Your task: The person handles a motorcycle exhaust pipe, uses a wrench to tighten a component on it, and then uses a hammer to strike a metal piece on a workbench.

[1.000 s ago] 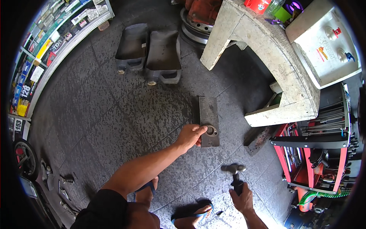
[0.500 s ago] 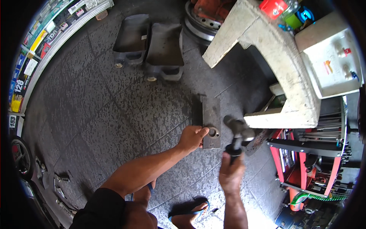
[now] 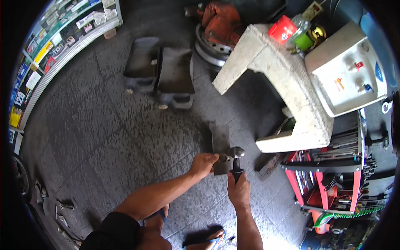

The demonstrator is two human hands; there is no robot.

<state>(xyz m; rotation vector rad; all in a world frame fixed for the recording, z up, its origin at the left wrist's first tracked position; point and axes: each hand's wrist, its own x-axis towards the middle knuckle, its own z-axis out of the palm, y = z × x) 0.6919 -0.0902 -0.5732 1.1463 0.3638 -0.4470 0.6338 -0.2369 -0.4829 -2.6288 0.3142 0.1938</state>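
A flat grey metal block [image 3: 221, 137] lies on the dark floor in front of me. On its near part sits a small metal piece with a round hole [image 3: 225, 158], pinched between the thumb and fingers of my left hand [image 3: 203, 164]. My right hand [image 3: 239, 191] is wrapped around the black handle of a hammer [image 3: 237, 152]. The hammer's metal head is right at the small piece and partly hides it; I cannot tell whether they touch.
Two dark trays [image 3: 176, 73] lie on the floor ahead, near a wheel rim [image 3: 210, 54]. To the right stand a pale concrete stand [image 3: 291, 87], a white water dispenser [image 3: 341, 79] and a red tool cart [image 3: 325, 183]. Shelves of boxes [image 3: 54, 46] line the left.
My right hand has brought the hammer left, its head now at the small metal piece. The left hand keeps its pinch. The whole view has shifted slightly.
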